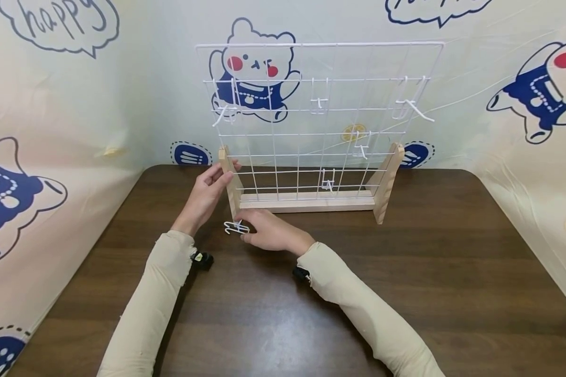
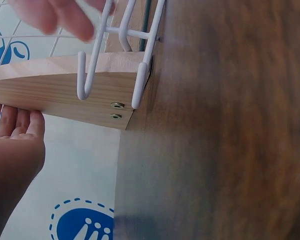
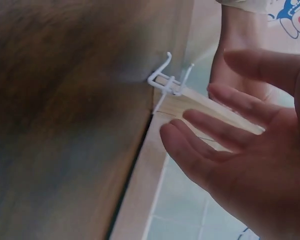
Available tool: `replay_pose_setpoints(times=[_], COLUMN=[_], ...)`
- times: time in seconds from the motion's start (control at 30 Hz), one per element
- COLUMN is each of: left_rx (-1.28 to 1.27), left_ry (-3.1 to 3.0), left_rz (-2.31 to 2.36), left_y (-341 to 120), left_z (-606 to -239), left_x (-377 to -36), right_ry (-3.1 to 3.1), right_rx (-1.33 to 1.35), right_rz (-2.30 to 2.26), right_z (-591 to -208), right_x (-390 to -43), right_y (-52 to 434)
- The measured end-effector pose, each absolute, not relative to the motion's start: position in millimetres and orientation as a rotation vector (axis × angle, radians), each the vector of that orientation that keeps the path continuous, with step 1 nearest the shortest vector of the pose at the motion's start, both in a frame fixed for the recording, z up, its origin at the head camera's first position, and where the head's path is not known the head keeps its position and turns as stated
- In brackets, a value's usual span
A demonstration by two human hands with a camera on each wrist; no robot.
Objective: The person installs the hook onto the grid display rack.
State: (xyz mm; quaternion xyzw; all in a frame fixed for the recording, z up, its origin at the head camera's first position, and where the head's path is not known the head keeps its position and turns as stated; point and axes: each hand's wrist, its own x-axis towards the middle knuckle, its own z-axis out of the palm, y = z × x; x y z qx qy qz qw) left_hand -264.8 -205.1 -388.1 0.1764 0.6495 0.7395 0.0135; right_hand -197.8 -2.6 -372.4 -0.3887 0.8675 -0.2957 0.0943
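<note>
A white double-wire hook (image 1: 236,228) lies on the table beside the foot of the rack's left wooden upright (image 1: 230,180). My right hand (image 1: 271,230) is at the hook's right end, thumb and fingers spread; in the right wrist view the hook (image 3: 166,84) shows past the fingertips. My left hand (image 1: 203,196) holds the left upright, with the thumb in front and fingers behind. In the left wrist view those fingers (image 2: 20,122) lie against the wooden board (image 2: 65,92), and the hook (image 2: 122,37) looms close in front.
The white wire grid rack (image 1: 311,135) stands on a wooden base bar (image 1: 306,203) at the back of the brown table (image 1: 273,314). Several white hooks hang on it, among them one at upper right (image 1: 407,102) and one low down (image 1: 327,183). A printed cloth backs the table.
</note>
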Motion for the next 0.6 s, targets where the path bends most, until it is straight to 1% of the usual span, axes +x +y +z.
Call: replay_pose_setpoints(times=[0.37,0.6], left_rx=[0.546,0.542], left_ry=[2.0,2.005], left_rz=[2.324,2.32], left_y=[-204.4,-204.0], left_z=[-386.7,-386.8], left_x=[-264.6,-264.3], right_ry=[2.486,2.503], right_rx=[-1.09,-1.085], right_rz=[-0.758,-0.842], right_z=[-378.2,-378.8], right_x=[-198.6,-196.6], right_y=[-0.1,-0.7])
